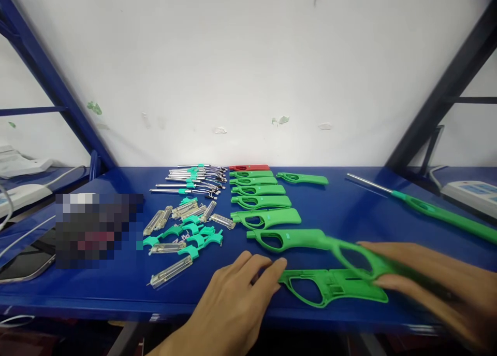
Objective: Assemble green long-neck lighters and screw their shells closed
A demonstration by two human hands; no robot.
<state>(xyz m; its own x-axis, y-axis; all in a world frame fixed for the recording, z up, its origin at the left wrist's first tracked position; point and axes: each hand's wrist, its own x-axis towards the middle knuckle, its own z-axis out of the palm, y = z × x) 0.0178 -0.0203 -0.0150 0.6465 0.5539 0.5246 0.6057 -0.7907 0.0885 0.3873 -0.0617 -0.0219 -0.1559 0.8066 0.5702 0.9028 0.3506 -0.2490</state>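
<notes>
Near the front edge of the blue table (112, 288), the left hand (235, 299) pinches the nose of an open green lighter-casing half (341, 287), while the blurred right hand (454, 265) grips another green casing piece (382, 267) over its handle.

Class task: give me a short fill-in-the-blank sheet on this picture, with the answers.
1. The tabletop is coloured ____.
2. The farthest casing in the row is ____.
3. From the wearer's view, the clear tubes lie to the ____ of the green casings.
4. The hand holding the blurred green piece is the wearer's ____.

Answers: blue; red; left; right.
</notes>
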